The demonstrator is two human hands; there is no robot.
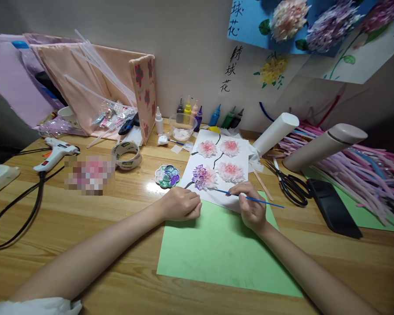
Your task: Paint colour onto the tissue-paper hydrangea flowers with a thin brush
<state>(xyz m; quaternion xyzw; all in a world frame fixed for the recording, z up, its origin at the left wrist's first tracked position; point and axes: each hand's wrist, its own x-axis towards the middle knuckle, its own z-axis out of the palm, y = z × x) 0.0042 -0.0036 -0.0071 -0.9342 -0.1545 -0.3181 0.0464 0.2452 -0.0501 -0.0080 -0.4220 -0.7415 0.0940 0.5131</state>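
A thin blue paintbrush [262,201] is pinched in the fingers of my right hand [252,205], its tip touching or just beside a paper flower [203,177] that is purple on its left and pale pink on its right. Three more pink paper flowers [230,171] sit on the same white sheet [223,197], with dark painted stems. My left hand [181,204] rests closed at the sheet's lower left edge; whether anything is in it is hidden. Beyond it lies a flower-shaped palette [167,176] smeared with purple, green and dark paint. Green paper [223,249] lies beneath.
Paint bottles [214,116] and a clear plastic bowl [183,124] stand along the wall. Left are a tape roll [127,156] and a glue gun [54,155] with its cord. Right are scissors [293,186], a phone [333,208], a tumbler [325,148] and pipe cleaners [364,170].
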